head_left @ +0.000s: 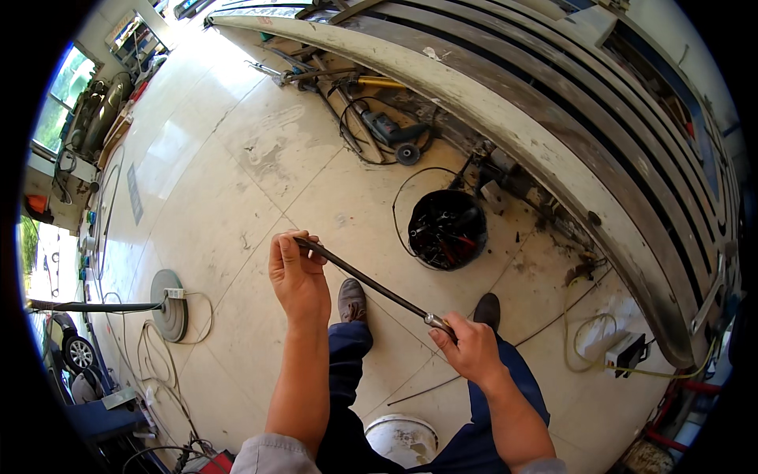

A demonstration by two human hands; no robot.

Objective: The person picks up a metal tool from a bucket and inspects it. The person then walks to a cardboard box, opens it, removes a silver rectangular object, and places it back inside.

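Observation:
A long dark metal rod with a silver collar near its right end slants across in front of me, above the tiled floor. My left hand pinches the far left end between thumb and fingers. Lower down, my right hand is wrapped round the other end, just past the silver collar; the part inside the palm is hidden. Beyond the rod, a black bucket full of hand tools stands on the floor, apart from both hands.
A slatted metal platform curves along the right. Beside its edge lie an angle grinder, bars and cables. A round grey disc and loose cords are at left. Between my legs stands a white bucket. A small box with a cable sits at right.

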